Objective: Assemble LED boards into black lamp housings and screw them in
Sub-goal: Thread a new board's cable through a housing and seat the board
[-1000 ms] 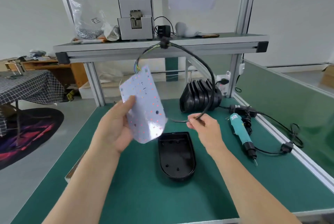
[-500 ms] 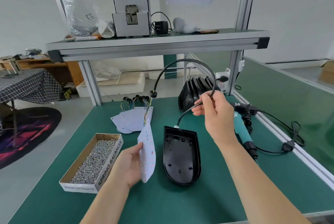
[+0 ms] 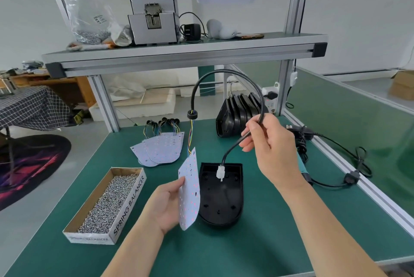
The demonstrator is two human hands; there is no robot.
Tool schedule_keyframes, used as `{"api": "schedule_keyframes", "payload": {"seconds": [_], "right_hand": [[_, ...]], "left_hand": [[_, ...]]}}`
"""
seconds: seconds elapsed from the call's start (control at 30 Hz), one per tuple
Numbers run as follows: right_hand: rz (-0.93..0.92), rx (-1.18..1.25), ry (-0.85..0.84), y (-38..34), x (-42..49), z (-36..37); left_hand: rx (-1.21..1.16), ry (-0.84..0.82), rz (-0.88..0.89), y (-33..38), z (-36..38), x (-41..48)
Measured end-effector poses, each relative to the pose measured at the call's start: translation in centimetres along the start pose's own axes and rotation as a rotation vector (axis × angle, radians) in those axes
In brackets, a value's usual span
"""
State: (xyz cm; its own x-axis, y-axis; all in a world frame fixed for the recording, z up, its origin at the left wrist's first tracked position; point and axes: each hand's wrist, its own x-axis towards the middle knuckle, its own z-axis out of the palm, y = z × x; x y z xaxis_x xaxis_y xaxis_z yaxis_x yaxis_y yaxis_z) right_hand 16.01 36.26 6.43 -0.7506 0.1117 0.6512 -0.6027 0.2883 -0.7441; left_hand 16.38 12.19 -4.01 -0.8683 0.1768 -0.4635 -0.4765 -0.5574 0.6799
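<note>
A black lamp housing (image 3: 220, 205) lies open side up on the green mat. My left hand (image 3: 165, 204) holds a white LED board (image 3: 189, 189) upright on edge just left of the housing. Coloured wires rise from the board into a black cable (image 3: 224, 73) that arches over to my right hand (image 3: 266, 149), which pinches it. The cable's white connector (image 3: 220, 172) hangs over the housing's far end.
A cardboard box of screws (image 3: 105, 207) sits at the left. Spare LED boards (image 3: 159, 148) lie behind it, and a stack of black housings (image 3: 237, 115) stands at the back. An electric screwdriver (image 3: 302, 167) with its cord lies right of my hand. A shelf spans overhead.
The left hand lowered the LED board from chest height to the mat beside the housing. The right hand rose, and the cable's connector end swung down over the housing.
</note>
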Motion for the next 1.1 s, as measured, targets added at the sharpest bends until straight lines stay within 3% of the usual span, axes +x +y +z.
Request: {"api": "schedule_keyframes", "payload": {"seconds": [0.27,0.53,0.73,0.83,1.1], "right_hand": [[0.024,-0.007,-0.031,1.4,-1.4,-0.1],[0.114,-0.096,-0.180,1.1,-1.0,-1.1],[0.248,0.019,-0.108,0.5,1.6,-2.5],[0.299,0.045,-0.164,-0.3,3.6,-3.7],[0.129,-0.138,-0.423,-3.7,6.6,-3.9]], "left_hand": [[0.078,-0.046,-0.016,-0.5,1.5,0.5],[0.224,-0.020,0.008,-0.5,3.6,1.3],[0.206,-0.094,0.123,-0.2,3.2,0.7],[0.172,-0.144,0.181,0.6,2.6,0.3],[0.264,-0.221,0.233,2.0,1.9,-1.0]]}}
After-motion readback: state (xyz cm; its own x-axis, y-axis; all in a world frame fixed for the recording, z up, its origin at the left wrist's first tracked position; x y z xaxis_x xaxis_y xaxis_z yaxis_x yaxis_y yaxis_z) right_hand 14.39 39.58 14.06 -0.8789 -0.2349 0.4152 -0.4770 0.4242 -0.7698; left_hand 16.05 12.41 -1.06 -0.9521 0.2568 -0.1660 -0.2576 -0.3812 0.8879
